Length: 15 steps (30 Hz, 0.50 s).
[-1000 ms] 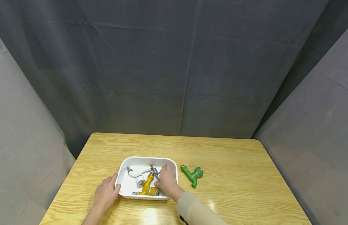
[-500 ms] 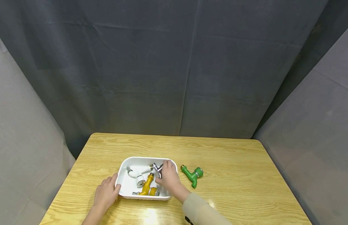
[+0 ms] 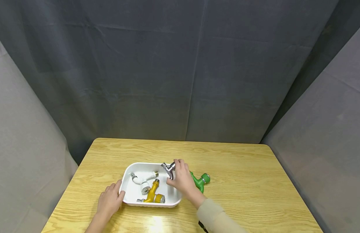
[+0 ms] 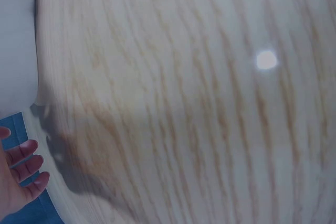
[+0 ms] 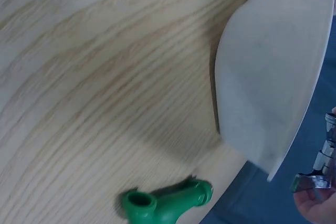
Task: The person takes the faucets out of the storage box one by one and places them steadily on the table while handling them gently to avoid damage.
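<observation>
My right hand grips a chrome tap over the right end of a white plastic tray. In the right wrist view the tap shows at the right edge, beyond the tray's outer wall, partly cut off. Against the tray's left end lies my left hand, its thumb at the rim and fingers loosely extended. The left wrist view catches those fingertips at the lower left. Inside the tray lie a white tap and a yellow tap.
A green tap lies on the wooden table just right of the tray, partly behind my right hand. Dark grey cloth hangs behind the table, and pale cloth borders both sides.
My right hand has lifted the chrome tap from the tray and moved right and away from me, now overlapping the green tap. The left hand stays put.
</observation>
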### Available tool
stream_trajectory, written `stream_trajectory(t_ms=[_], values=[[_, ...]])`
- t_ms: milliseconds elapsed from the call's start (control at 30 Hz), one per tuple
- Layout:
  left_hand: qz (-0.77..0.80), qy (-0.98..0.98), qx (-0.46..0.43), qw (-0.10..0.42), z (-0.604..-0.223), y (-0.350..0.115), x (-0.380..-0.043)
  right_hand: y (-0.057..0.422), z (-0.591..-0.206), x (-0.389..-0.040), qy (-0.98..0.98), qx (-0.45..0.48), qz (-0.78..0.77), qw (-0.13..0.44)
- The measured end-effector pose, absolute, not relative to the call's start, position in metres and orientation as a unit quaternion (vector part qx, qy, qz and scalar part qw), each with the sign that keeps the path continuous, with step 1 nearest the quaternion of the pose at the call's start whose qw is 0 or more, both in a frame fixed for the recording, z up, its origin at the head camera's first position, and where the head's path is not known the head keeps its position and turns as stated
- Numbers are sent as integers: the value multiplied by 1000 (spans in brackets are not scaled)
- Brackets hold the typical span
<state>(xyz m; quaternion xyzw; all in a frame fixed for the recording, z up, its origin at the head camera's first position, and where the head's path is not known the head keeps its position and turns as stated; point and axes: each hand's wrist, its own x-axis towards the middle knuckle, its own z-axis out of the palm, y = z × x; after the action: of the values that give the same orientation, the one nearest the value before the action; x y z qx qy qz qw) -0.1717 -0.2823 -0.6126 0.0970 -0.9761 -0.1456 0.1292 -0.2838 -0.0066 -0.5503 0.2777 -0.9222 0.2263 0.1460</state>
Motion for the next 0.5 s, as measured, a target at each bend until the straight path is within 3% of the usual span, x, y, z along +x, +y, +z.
stream_trajectory(t_ms=[500], values=[[-146, -974, 96, 142, -614, -283, -172, 42, -558, -305, -894, 256, 275, 243]])
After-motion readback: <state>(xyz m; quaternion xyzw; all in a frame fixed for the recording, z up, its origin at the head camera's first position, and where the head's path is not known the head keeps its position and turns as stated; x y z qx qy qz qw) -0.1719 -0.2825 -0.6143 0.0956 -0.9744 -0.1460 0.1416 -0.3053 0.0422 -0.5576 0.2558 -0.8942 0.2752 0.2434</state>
